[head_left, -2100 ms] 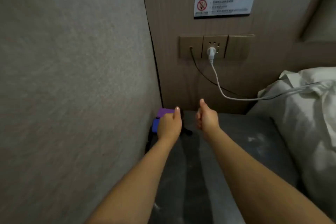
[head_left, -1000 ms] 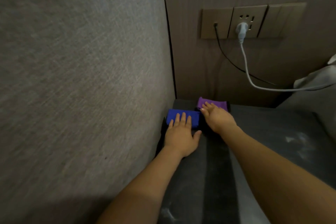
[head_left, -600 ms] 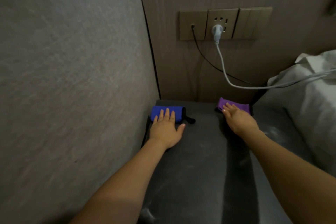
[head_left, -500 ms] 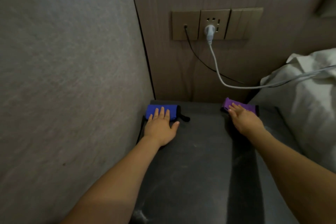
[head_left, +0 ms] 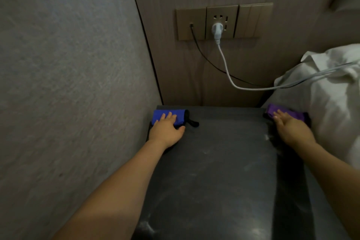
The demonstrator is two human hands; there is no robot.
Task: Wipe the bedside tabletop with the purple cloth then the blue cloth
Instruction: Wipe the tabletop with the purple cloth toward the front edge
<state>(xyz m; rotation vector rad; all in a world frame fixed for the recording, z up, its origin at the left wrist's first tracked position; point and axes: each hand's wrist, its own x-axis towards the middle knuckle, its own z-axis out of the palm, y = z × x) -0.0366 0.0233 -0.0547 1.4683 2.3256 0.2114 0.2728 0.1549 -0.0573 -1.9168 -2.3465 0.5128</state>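
Dark tabletop (head_left: 224, 171): wide bare span between the hands, wall at its left edge, white bedding (head_left: 331, 93) at its right. Left hand (head_left: 165, 130) flat, fingers straight, pressing blue cloth (head_left: 180, 116) in back-left corner. Right hand (head_left: 292, 128) flat on purple cloth (head_left: 292, 113), back-right edge, farther right than 0.5 s ago.

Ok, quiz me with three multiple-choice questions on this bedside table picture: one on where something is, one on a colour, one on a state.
1. Where is the purple cloth? A. back right corner of the tabletop B. back left corner C. on the pillow
2. What colour is the plugged-in cable? A. red B. white C. green
3. How does the left hand lie on the blue cloth? A. fist B. pinching C. flat, fingers straight

Answers: A, it lies under the right hand beside the bedding; B, a white plug and cord; C, fingers stretched over the cloth.
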